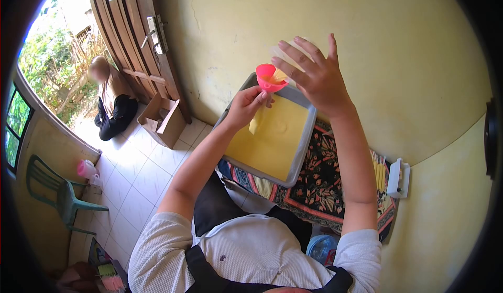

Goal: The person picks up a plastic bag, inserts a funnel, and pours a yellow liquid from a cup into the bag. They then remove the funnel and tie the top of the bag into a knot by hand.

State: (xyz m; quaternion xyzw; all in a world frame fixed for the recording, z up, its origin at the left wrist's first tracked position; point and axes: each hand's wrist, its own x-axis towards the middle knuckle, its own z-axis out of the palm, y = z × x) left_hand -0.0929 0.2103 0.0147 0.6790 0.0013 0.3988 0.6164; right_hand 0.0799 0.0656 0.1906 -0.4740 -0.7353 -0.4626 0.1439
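Note:
My left hand (248,105) pinches the neck of a pink funnel (266,73), upright over a grey tub (311,136). A narrow clear plastic sleeve (255,123) with some yellow in it hangs below those fingers. My right hand (319,81) is raised beside the funnel, gripping a clear cup (280,52), mostly hidden behind the fingers and tilted towards it. Yellow liquid runs from the cup into the funnel. More yellow liquid (272,146) fills the tub beneath both hands.
Dark patterned cloth (319,183) lies under the tub, with several yellow filled sleeves (378,172) at its right. By the wall stands a white container (399,179). A person (112,99) sits at the doorway near a cardboard box (161,120). A green chair (65,198) stands left.

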